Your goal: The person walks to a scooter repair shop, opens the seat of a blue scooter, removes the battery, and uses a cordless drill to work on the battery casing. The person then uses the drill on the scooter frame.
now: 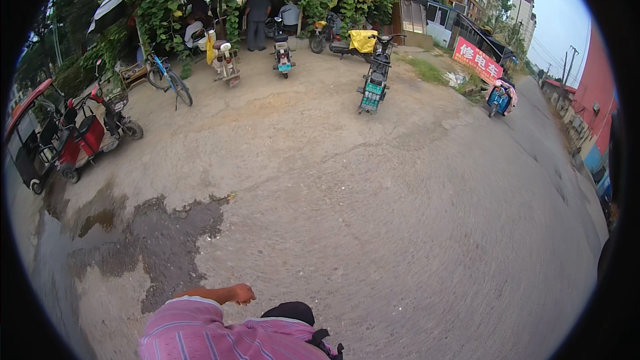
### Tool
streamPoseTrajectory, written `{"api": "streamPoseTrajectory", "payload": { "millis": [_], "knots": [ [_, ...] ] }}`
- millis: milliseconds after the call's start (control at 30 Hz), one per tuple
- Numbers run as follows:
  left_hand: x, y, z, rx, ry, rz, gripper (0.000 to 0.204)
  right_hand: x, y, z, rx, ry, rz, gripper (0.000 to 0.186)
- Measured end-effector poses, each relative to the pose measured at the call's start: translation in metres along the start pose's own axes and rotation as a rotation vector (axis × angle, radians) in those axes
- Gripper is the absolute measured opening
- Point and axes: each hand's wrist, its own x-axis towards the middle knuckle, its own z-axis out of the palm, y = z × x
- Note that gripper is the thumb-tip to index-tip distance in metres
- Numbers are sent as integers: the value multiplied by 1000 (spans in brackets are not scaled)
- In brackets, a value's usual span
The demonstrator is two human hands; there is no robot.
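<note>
My left hand (pixel 243 294) is held in front of my body at the bottom of the head view, with the bare forearm bent across from a pink striped sleeve (pixel 183 327). Its fingers are curled in, and nothing shows in them. It touches nothing and hangs above grey pavement (pixel 347 247). A dark knee or shoe-like shape (pixel 291 311) shows just right of it, below my shirt. My right hand is out of the picture.
Ahead, a scooter (pixel 375 79) stands on the pavement. Other scooters (pixel 283 57), a blue bicycle (pixel 168 80) and people (pixel 258 17) are by a vine-covered shelter. Left are a red three-wheeler (pixel 87 133) and a wet patch (pixel 167 240). Right, a red sign (pixel 477 60) stands beside a road.
</note>
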Motion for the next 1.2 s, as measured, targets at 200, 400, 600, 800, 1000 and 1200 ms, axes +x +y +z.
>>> {"api": "streamPoseTrajectory", "payload": {
  "millis": [200,400,600,800,1000,1200],
  "knots": [
    [45,88,45,-90,-6,-112,30,199,-120,-240,-117,355,-119,48],
    [200,218,33,102,-20,-139,25,279,-148,-283,-176,230,-224,31],
    [210,482,22,0,96,278,32,295,-195,-185,78,-118,72,28],
    [255,632,42,-86,222,325,34,409,-293,-236,61,-261,54,30],
    [295,645,111,10,191,-58,25,595,-331,-417,-79,-190,46,33],
    [304,710,183,-99,102,-140,30,796,-339,-626,-424,1,-56,36]
  ]
}}
